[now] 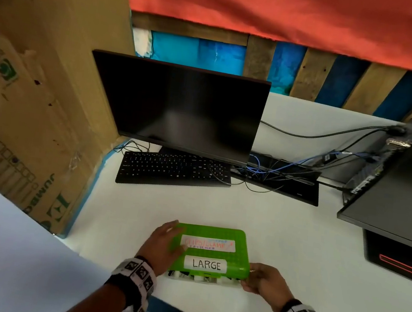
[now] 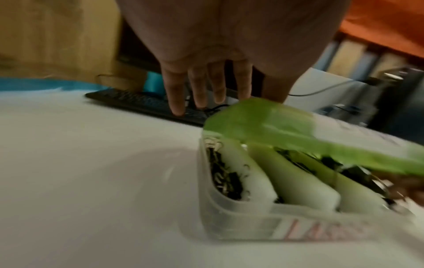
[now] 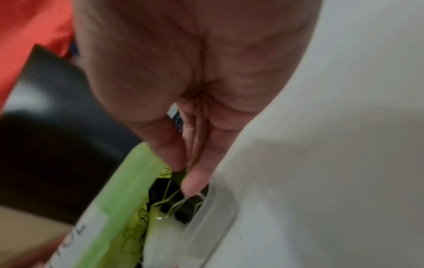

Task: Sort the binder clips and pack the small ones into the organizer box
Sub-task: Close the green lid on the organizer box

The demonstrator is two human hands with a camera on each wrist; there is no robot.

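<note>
The right hand (image 1: 263, 281) is being held at the near right corner of the green translucent plastic lid (image 1: 210, 250), thumb and fingers (image 3: 195, 181) pinching its edge and holding it slightly raised. The left hand (image 1: 161, 245) is being laid flat on the lid's left part, fingers spread and straight. Under both hands, one clear plastic organizer box with white dividers (image 2: 241, 214) is being steadied on the white desk (image 1: 257, 215). Black binder clips with wire handles (image 3: 179, 203) are lying in its compartments, just beneath the right fingertips; their number cannot be told, and several compartments are being shown as filled. The box is judged light and rigid, the lid thin and somewhat flexible, best taken at its front edge. The clips are judged small, stiff and springy, best pinched by the wire handles. Beyond the hands, one black keyboard (image 1: 174, 170) and one dark monitor (image 1: 177, 105) are standing.
</note>
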